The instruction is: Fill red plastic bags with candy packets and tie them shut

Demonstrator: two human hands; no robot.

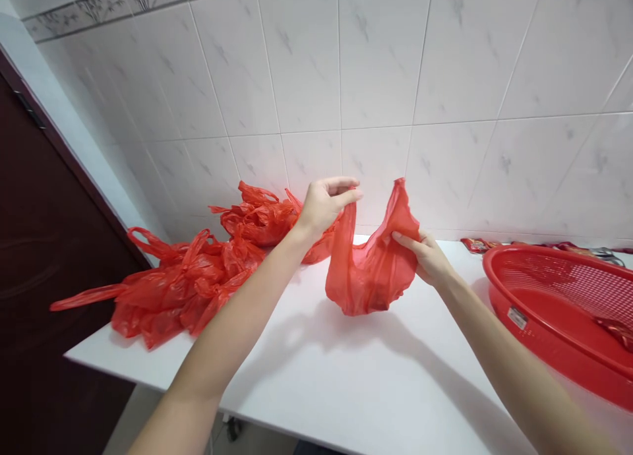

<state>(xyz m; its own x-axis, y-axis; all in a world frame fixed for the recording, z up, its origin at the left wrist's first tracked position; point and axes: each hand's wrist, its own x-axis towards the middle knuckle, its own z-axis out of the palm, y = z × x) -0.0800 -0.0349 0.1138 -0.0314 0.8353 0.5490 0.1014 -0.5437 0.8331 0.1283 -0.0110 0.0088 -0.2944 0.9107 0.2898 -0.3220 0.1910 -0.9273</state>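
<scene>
A red plastic bag hangs between my two hands, just above the white table. My left hand pinches the top of its left handle. On the other side, my right hand grips the bag's right edge with the thumb in front, below the upright right handle. Something darker shows through the bottom of the bag, but I cannot make out what it is. To the left lie several more red plastic bags in a heap, bunched up with their handles sticking out, and others are behind them near the wall.
A large red plastic basket stands at the table's right, with a red packet inside. Small red packets lie behind it along the tiled wall. The white table's front edge is near me; a dark red door is at left.
</scene>
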